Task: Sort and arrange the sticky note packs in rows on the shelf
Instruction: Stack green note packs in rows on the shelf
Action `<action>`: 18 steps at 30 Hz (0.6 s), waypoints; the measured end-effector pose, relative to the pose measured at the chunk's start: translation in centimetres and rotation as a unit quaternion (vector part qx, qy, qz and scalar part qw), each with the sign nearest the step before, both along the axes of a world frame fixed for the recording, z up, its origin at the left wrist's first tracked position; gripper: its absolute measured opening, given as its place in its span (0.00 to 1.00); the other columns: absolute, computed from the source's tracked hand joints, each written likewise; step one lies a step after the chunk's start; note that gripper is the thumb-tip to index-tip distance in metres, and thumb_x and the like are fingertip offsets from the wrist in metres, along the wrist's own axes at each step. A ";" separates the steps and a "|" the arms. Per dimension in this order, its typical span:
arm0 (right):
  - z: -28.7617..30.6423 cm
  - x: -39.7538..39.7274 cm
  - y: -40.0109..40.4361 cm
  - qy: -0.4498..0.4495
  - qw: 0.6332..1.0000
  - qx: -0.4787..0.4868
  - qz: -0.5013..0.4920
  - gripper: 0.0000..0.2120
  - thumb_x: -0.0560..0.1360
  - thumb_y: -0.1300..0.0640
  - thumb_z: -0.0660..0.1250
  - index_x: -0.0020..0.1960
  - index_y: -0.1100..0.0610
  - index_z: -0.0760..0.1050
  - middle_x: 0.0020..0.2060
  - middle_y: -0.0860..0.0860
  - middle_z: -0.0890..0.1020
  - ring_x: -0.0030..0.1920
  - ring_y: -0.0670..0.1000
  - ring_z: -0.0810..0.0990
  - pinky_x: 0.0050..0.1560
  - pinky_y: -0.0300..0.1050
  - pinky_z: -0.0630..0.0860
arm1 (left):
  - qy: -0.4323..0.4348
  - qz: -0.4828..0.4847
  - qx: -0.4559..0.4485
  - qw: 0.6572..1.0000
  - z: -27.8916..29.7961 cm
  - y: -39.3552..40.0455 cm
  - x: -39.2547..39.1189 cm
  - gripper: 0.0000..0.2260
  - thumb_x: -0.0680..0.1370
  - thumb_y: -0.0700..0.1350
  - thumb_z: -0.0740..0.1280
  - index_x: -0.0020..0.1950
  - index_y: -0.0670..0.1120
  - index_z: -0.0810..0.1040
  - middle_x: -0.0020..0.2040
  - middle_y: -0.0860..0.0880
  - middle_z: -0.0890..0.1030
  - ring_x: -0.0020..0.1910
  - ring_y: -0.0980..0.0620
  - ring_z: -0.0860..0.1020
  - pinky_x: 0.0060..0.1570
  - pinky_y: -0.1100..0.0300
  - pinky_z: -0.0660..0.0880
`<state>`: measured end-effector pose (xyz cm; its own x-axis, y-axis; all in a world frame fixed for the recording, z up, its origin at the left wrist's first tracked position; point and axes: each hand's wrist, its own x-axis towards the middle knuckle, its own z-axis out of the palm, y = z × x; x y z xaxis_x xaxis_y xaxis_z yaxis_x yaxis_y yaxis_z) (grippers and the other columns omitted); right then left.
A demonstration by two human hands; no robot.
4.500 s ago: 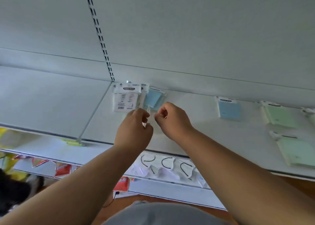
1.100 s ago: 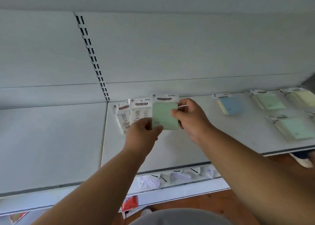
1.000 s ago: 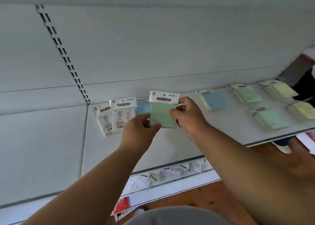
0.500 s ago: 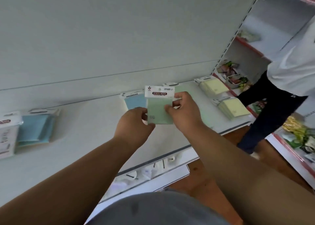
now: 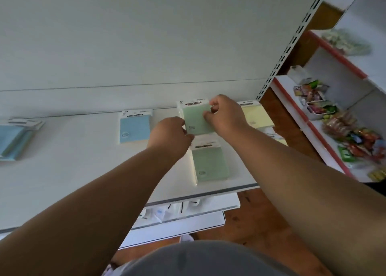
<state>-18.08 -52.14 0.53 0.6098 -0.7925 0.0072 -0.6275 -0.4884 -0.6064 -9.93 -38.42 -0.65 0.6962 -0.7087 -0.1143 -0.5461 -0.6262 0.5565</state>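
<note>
Since half a second ago, the green sticky note pack [image 5: 197, 119] has been carried further toward the back of the shelf [image 5: 73, 171] and now sits over the rear row, between the blue pack [image 5: 134, 127] and the yellow pack [image 5: 255, 114]. The view has also swung right, so the standing person seen earlier is out of frame.

The green pack is clamped by both hands: the grip of the left hand [image 5: 170, 135] is closed on its lower left edge, and the grip of the right hand [image 5: 226, 114] is pinched on its upper right edge. Whether the pack touches the shelf cannot be told.

A red-and-white header label is carried on the held pack; its text is blurred here and cannot be read with certainty. The headers of the blue pack and of the second green pack [image 5: 210, 165], which lies flat near the front edge, are likewise illegible.

A stack of blue packs [image 5: 14, 140] is cut off at the left edge. The yellow pack is partly hidden by the right forearm. On the neighbouring shelf unit [image 5: 342, 83], coloured packets [image 5: 313, 96] are too blurred to identify.
</note>
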 end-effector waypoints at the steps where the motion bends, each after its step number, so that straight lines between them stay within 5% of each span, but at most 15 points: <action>1: -0.2 0.5 -0.5 0.011 1.000 -0.006 0.005 0.13 0.73 0.54 0.70 0.56 0.55 0.76 0.51 0.51 0.82 0.53 0.53 0.79 0.55 0.45 0.75 | -0.013 0.004 0.014 1.000 -0.2 -0.5 0.2 0.04 0.72 0.49 0.67 0.42 0.48 0.77 0.41 0.53 0.79 0.44 0.47 0.78 0.37 0.60 0.71; 3: -0.6 0.9 -1.1 0.044 0.999 -0.019 0.008 0.11 0.72 0.55 0.69 0.54 0.54 0.77 0.51 0.52 0.82 0.53 0.55 0.79 0.54 0.46 0.75 | -0.038 0.000 0.039 0.999 -0.5 -1.2 0.6 0.05 0.73 0.48 0.67 0.40 0.49 0.75 0.43 0.51 0.79 0.46 0.47 0.78 0.38 0.60 0.69; 6: -1.3 1.1 -1.3 0.081 0.996 -0.035 0.002 0.08 0.71 0.56 0.68 0.50 0.53 0.77 0.50 0.52 0.82 0.52 0.56 0.79 0.48 0.43 0.72 | -0.063 -0.015 0.077 0.995 -0.9 -1.9 1.0 0.09 0.74 0.50 0.68 0.50 0.48 0.80 0.49 0.49 0.81 0.52 0.46 0.79 0.44 0.58 0.74; 13: -1.0 1.7 0.5 0.032 0.994 -0.088 0.049 0.08 0.74 0.55 0.68 0.52 0.55 0.75 0.50 0.53 0.79 0.50 0.56 0.78 0.45 0.43 0.69 | -0.062 0.009 0.043 0.997 -1.2 0.8 1.0 0.19 0.75 0.57 0.66 0.63 0.52 0.76 0.56 0.52 0.80 0.58 0.49 0.77 0.55 0.56 0.74; 18: 0.6 4.5 6.4 -0.058 0.987 -0.090 0.121 0.07 0.73 0.54 0.69 0.47 0.56 0.75 0.43 0.51 0.79 0.44 0.52 0.78 0.44 0.45 0.74 | -0.063 0.041 0.006 0.997 -0.3 6.3 2.0 0.14 0.76 0.57 0.63 0.60 0.57 0.77 0.49 0.58 0.80 0.51 0.54 0.78 0.46 0.61 0.71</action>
